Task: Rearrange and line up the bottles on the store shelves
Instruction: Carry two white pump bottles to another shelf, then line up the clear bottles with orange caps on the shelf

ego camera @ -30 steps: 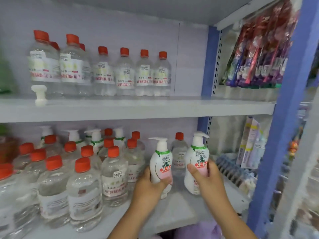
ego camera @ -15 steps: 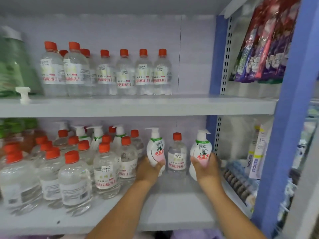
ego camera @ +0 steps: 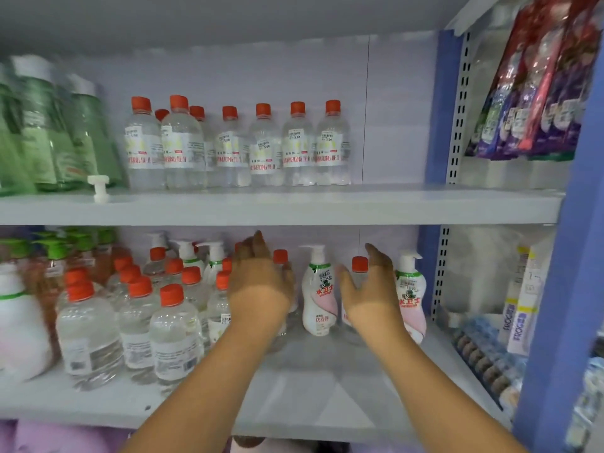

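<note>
Both pump bottles, gripped a moment ago, are now released and left upright at the back of the lower shelf [ego camera: 310, 384], one [ego camera: 318, 291] between the left hand [ego camera: 260, 277] and right hand [ego camera: 369, 286], fingers spread and empty, the other [ego camera: 412, 289] just right of it, so this placement appears finished.

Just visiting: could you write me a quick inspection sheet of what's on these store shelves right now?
Surface: lower shelf, bare at front; upper shelf.
Job's things: two pump bottles upright, a clear bottle between them; more clear bottles crowded left.
Clutter: loose pump head on upper shelf.
Hands: left hand and right hand open, holding nothing.
Cables: nothing seen.
Surroundings: green bottles, hanging packets, blue post.
</note>
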Action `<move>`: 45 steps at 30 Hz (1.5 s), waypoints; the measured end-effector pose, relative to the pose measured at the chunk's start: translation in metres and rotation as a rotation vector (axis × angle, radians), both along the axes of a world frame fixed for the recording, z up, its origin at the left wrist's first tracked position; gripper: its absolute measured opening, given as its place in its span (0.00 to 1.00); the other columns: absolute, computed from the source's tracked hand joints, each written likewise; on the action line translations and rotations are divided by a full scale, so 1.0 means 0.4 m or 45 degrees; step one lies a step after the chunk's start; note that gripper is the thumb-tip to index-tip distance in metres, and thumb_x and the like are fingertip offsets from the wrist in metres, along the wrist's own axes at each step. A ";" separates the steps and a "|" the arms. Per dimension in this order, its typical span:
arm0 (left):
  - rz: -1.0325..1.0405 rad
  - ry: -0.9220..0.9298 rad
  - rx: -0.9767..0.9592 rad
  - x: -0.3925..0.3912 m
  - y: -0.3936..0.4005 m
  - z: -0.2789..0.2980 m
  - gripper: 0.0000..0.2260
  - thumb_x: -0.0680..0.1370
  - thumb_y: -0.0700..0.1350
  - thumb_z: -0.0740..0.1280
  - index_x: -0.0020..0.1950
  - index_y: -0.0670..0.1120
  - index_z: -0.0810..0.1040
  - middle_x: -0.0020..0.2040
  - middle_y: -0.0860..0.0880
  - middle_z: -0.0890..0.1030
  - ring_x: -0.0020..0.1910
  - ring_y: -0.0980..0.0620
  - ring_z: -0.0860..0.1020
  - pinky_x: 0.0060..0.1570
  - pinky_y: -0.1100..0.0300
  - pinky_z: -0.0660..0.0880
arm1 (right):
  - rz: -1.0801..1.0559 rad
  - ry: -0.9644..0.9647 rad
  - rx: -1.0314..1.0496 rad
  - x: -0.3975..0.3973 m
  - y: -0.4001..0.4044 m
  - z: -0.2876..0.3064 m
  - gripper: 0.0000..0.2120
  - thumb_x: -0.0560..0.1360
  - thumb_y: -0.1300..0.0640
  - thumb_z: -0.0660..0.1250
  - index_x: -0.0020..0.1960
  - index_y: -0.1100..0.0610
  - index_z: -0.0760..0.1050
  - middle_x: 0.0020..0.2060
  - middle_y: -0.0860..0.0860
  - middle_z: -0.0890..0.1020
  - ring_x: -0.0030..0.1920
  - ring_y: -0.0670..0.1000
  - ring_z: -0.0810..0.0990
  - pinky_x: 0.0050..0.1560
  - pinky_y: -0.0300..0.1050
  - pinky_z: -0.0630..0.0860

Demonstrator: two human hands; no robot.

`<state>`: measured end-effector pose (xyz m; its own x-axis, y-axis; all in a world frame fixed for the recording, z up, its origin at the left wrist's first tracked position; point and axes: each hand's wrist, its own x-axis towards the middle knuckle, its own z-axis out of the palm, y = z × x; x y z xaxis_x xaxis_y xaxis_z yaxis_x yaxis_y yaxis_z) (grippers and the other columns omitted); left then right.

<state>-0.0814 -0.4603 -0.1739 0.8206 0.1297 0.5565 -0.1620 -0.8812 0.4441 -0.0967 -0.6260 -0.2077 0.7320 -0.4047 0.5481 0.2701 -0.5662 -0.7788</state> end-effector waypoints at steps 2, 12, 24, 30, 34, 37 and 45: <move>0.106 0.351 0.180 0.017 0.000 0.053 0.21 0.83 0.50 0.61 0.75 0.44 0.66 0.71 0.41 0.73 0.70 0.41 0.72 0.62 0.49 0.74 | -0.015 0.228 -0.004 0.045 0.004 0.026 0.30 0.84 0.50 0.61 0.81 0.59 0.55 0.75 0.55 0.65 0.73 0.54 0.68 0.71 0.42 0.67; -0.143 0.443 0.209 0.065 0.029 0.051 0.14 0.81 0.43 0.64 0.66 0.48 0.78 0.62 0.45 0.81 0.58 0.45 0.81 0.58 0.54 0.79 | -0.145 0.428 -0.195 0.067 -0.013 0.040 0.13 0.82 0.60 0.61 0.65 0.61 0.74 0.62 0.57 0.78 0.62 0.58 0.78 0.59 0.46 0.73; -0.576 0.157 -0.231 -0.097 0.046 0.003 0.14 0.74 0.50 0.77 0.58 0.49 0.85 0.51 0.53 0.85 0.49 0.53 0.82 0.53 0.56 0.80 | 0.051 0.215 -0.243 -0.185 -0.006 0.046 0.16 0.81 0.55 0.67 0.69 0.49 0.76 0.60 0.42 0.78 0.50 0.41 0.75 0.41 0.22 0.69; -0.724 0.367 -0.632 -0.145 0.105 -0.136 0.28 0.71 0.56 0.78 0.66 0.65 0.69 0.56 0.68 0.75 0.52 0.69 0.74 0.48 0.69 0.72 | 0.139 0.135 0.007 -0.235 -0.016 -0.038 0.24 0.76 0.50 0.73 0.71 0.48 0.74 0.60 0.40 0.79 0.61 0.41 0.77 0.64 0.39 0.73; -0.782 0.550 -0.765 -0.151 0.113 -0.279 0.34 0.65 0.53 0.83 0.64 0.66 0.69 0.59 0.63 0.82 0.54 0.67 0.80 0.56 0.66 0.77 | 0.320 0.337 0.313 -0.278 -0.007 -0.148 0.30 0.68 0.54 0.81 0.65 0.43 0.73 0.59 0.41 0.82 0.54 0.37 0.82 0.53 0.33 0.79; -0.710 0.486 -0.752 -0.153 0.101 -0.297 0.30 0.64 0.53 0.84 0.60 0.66 0.73 0.52 0.70 0.82 0.51 0.67 0.82 0.55 0.61 0.80 | 0.259 0.368 0.284 -0.275 0.002 -0.183 0.29 0.66 0.61 0.82 0.61 0.47 0.74 0.50 0.41 0.85 0.45 0.33 0.82 0.41 0.27 0.75; -0.629 0.333 -0.831 -0.347 0.170 -0.219 0.27 0.64 0.52 0.83 0.58 0.65 0.75 0.50 0.71 0.82 0.47 0.67 0.82 0.42 0.67 0.79 | 0.325 0.350 0.258 -0.390 0.047 -0.125 0.26 0.63 0.57 0.84 0.56 0.47 0.78 0.45 0.39 0.86 0.46 0.39 0.84 0.46 0.36 0.80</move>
